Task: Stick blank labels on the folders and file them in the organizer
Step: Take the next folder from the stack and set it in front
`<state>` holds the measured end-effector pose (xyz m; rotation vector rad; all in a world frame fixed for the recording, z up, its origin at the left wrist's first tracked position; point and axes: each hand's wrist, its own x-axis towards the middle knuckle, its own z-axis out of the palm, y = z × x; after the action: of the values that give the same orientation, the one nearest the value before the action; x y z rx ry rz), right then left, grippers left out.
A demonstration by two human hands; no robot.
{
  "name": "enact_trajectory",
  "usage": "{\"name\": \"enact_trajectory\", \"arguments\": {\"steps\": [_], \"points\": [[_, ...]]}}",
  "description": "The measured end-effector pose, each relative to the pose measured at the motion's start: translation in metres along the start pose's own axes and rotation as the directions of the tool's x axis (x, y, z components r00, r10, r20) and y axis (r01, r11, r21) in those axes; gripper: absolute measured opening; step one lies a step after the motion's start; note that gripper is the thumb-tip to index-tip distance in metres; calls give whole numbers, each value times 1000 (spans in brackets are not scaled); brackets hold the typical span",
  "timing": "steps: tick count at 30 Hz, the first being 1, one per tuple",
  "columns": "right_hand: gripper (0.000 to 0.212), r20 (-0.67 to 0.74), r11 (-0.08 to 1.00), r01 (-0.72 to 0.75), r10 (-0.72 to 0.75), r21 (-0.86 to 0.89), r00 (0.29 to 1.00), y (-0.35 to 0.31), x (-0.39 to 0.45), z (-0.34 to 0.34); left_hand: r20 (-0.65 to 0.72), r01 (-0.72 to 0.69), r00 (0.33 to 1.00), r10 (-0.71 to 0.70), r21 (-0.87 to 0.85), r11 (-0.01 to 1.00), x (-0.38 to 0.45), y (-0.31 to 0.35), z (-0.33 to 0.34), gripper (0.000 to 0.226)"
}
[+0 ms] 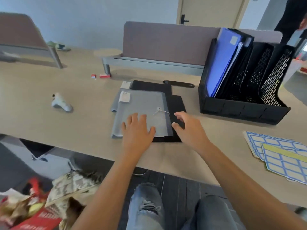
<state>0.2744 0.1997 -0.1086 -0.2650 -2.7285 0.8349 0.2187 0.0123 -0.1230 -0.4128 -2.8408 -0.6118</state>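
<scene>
The left hand (137, 128) lies flat, fingers spread, on the top grey folder (141, 110), probably pinning the stack on the surface (58, 123) so it won't slide. Beside it, the right hand (187, 128) hovers with fingers relaxed at the black folder's (177, 103) edge, grasping nothing. Further right, the black organizer (244, 107) holds one labelled blue folder (219, 63) in its leftmost slot; its other slots look vacant. The blank label sheets (279, 155) wait rightmost.
</scene>
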Motion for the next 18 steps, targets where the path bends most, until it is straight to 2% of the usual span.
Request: {"name": "enact_trajectory", "arguments": {"steps": [3, 7, 12, 18], "points": [[59, 94, 997, -29, 36, -75, 995, -20, -5, 23, 30, 104, 994, -105, 38, 994, -10, -28, -7, 60], [74, 106, 989, -68, 82, -129, 991, -33, -8, 41, 1, 252, 968, -252, 35, 967, -16, -51, -12, 64], [77, 110, 972, -43, 70, -230, 992, -35, -11, 52, 57, 249, 967, -250, 29, 968, -12, -58, -14, 47], [73, 76, 975, -36, 54, -220, 996, -24, -13, 64, -9, 264, 965, -264, -18, 964, -5, -63, -13, 50]]}}
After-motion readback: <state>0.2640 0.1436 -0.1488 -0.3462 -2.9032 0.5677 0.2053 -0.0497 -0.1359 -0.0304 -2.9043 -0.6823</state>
